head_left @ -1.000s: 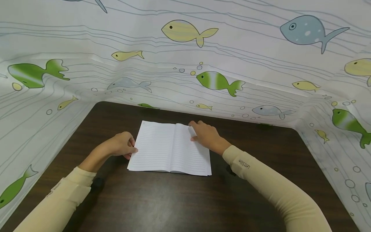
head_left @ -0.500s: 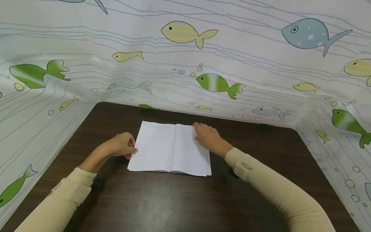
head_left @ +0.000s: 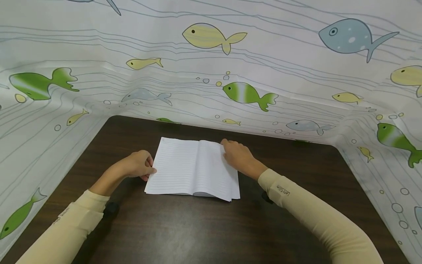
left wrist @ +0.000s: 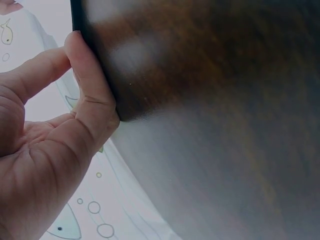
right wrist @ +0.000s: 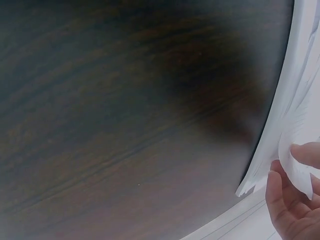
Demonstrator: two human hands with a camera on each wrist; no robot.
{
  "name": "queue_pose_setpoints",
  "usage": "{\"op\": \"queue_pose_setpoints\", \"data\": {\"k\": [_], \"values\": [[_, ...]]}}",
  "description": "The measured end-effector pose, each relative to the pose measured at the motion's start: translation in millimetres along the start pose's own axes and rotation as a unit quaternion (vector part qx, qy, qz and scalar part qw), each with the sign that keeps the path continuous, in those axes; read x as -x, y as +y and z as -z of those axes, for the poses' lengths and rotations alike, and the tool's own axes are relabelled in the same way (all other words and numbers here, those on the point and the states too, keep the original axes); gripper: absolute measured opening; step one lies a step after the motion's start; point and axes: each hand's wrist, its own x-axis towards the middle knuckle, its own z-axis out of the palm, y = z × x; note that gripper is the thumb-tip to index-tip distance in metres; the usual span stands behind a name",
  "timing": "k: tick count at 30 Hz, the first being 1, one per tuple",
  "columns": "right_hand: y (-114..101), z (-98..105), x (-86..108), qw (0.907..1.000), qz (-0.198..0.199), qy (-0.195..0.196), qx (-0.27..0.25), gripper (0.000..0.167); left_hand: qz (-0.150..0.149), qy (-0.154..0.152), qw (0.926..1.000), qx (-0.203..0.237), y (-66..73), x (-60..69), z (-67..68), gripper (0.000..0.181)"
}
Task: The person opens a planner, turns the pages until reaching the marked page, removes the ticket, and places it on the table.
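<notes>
An open notebook with blank ruled pages lies on the dark wooden table. At its left edge, my left hand pinches the cover and pages between thumb and fingers. The left wrist view shows that hand at the book's edge. On the far right part of the book, my right hand holds a lifted page by its outer edge. In the right wrist view the page curves between the thumb and fingers of the right hand. The right fingertips are partly hidden in the head view.
The dark table extends on all sides of the notebook. White sheeting printed with fish rises behind the table and along both its sides. A small dark object sits beneath the right wrist.
My right hand slides slightly right to the page's outer edge and takes hold of it. The right page now lifts and bows, its lower corner shifted left. My left hand stays put.
</notes>
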Motion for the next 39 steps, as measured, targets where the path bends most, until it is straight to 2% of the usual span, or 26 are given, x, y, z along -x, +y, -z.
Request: {"op": "queue_pose_setpoints", "data": {"k": [13, 20, 39], "values": [[4, 2, 2.4, 0.9989, 0.023, 0.036, -0.016, 0.029, -0.001, 0.003, 1.0, -0.002, -0.3, 0.2, -0.2, 0.025], [2, 7, 3.2, 0.999, 0.014, 0.034, -0.025, 0.03, -0.006, 0.003, 1.0, 0.003, 0.0, 0.6, 0.0, 0.024], [-2, 22, 5.2, 0.9956, 0.024, 0.047, -0.078, 0.034, -0.007, -0.001, 1.0, -0.001, 0.1, 0.3, 0.9, 0.025]]}}
